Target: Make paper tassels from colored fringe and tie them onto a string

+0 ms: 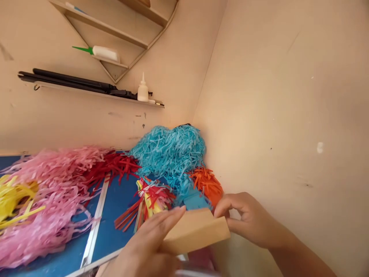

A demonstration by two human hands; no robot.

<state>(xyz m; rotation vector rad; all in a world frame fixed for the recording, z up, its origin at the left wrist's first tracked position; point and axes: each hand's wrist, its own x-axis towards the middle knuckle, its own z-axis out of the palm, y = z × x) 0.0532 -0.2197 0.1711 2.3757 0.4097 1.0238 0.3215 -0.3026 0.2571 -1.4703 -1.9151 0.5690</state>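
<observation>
A small tan cardboard box (198,231) is tilted at the front of the view, near the table's edge. Wrapped around its left end, my left hand (150,246) grips it with the fingers along the top. At the box's right corner, my right hand (245,219) has thumb and forefinger curled in a pinch on the edge. Just behind the box lie a light blue paper piece (196,200), an orange fringed paper bundle (206,182) and a multicoloured strip bundle (155,194). What lies under the box is blurred and partly hidden.
Shredded blue paper (173,150) is heaped in the wall corner. Pink paper strips (52,200), red strips (115,165) and yellow strips (14,196) cover the left of the blue table (115,207). A wall shelf (86,91) holds a black tripod (75,80) and a white bottle (143,92).
</observation>
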